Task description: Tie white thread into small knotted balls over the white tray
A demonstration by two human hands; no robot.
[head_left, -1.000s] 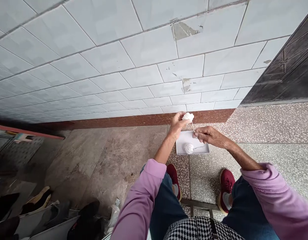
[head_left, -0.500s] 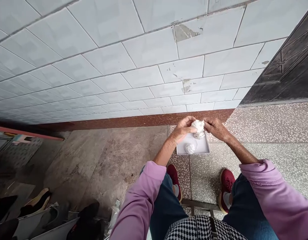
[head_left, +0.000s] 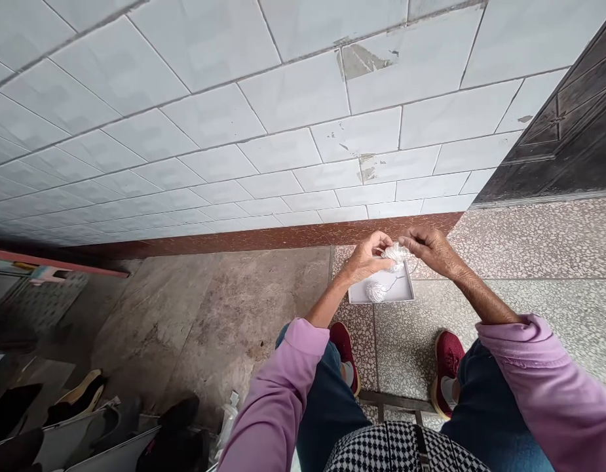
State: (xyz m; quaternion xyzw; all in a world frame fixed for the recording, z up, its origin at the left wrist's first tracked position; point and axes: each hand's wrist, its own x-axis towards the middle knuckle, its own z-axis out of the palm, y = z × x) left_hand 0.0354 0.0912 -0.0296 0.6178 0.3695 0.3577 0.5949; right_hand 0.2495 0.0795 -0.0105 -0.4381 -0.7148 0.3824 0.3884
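My left hand (head_left: 367, 259) is closed around a white bundle of yarn (head_left: 395, 254), thumb in front and fingers behind it. Just to the right, my right hand (head_left: 430, 250) has its thumb and fingertips pinched at the bundle's upper right edge, and a thin loop of strand hangs below them. Under both hands a shallow white tray (head_left: 358, 296) rests on the floor. A round ball of white yarn (head_left: 376, 292) lies in the tray's left part, with a strand trailing to its right.
A tiled wall (head_left: 293, 151) rises in front, and a dark door (head_left: 568, 137) stands at the right. Several shoes (head_left: 81, 393) and grey boxes sit at the lower left, beside a clear plastic bag (head_left: 228, 419). My red shoes (head_left: 449, 357) flank the tray's near side.
My right hand has shifted slightly right and up from the bundle. The bundle looks looser, and a strand now shows across the tray. The left hand keeps its hold.
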